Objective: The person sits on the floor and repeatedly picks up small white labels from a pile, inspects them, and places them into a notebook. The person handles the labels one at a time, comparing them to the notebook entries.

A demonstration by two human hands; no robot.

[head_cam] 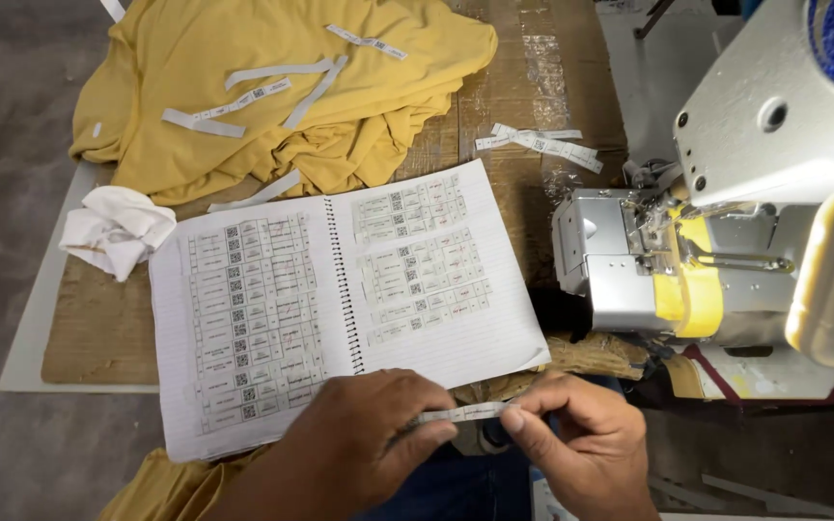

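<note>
Both hands pinch one narrow white label strip (463, 413), stretched flat between them; the left hand (364, 434) grips its left end between thumb and fingers, the right hand (581, 434) grips the right end. Just above the hands lies an open spiral notebook (340, 299); its left page is filled top to bottom with stuck-on labels, its right page holds only a few rows, with the lower part bare; so the pasting looks well past half over the open spread. Farther up, beyond the notebook, loose strips (243, 101) lie on yellow cloth (272, 58), and more (538, 143) on the table (98, 328); to the right of the hands stands a sewing machine (726, 241).
</note>
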